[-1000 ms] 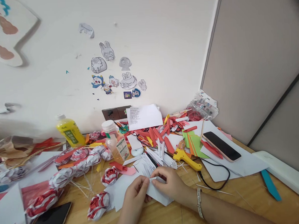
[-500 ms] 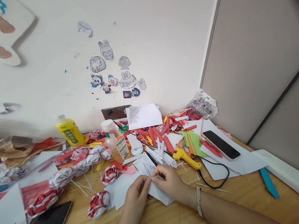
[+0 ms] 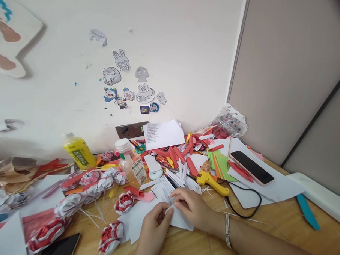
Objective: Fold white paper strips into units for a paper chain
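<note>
A piece of white paper (image 3: 179, 219) is between my two hands, low in the middle of the view. My left hand (image 3: 156, 222) pinches its left edge between thumb and forefinger. My right hand (image 3: 192, 208), with a silver bracelet at the wrist, holds the paper's upper part with bent fingers. Beyond the hands lie folded white paper strips (image 3: 186, 177). White sheets (image 3: 137, 218) rest on the wooden table left of my left hand. A yellow glue gun (image 3: 213, 182) lies beyond my right hand, its black cord curving to the right.
Red-and-white paper roses (image 3: 110, 237) sit on the left, near a dark phone (image 3: 59, 252). A yellow bottle (image 3: 80, 151) and a clear jar (image 3: 132, 163) stand behind. On the right are a second phone (image 3: 252, 167), green paper (image 3: 222, 164) and a teal blade-shaped item (image 3: 308, 211).
The fingers of my right hand have shifted slightly up and apart from my left thumb. The paper between the hands has tilted a little. The view has moved slightly.
</note>
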A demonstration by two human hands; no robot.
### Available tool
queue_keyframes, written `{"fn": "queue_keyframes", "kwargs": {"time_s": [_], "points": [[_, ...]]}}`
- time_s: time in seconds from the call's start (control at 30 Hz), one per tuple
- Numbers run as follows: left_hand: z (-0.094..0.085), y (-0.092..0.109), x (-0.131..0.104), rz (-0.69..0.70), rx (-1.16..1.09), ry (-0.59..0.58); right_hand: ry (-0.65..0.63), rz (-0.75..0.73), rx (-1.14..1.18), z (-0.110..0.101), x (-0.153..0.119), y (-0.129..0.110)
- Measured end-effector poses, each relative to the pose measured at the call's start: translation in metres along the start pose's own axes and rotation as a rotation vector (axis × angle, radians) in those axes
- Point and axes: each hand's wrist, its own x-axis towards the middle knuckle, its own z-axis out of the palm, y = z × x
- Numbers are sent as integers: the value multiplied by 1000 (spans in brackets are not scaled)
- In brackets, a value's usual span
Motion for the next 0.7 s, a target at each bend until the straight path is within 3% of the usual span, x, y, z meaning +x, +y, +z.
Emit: {"fn": "queue_keyframes", "kwargs": {"time_s": [0.1, 0.2, 0.27, 0.5, 0.7], "points": [[0, -1, 3, -59, -147, 30, 138, -128, -264, -3, -4, -10], [-2, 0, 6, -99, -343, 72, 2, -285, -489, 2, -10, -17], [-2, 0, 6, -99, -417, 101, -65, -300, -555, 7, -12, -18], [-1, 7, 0, -93, -420, 153, 29, -219, -359, 11, -6, -7], [-2, 7, 2, -110, -384, 77, 42, -159, -198, 7, -4, -1]]}}
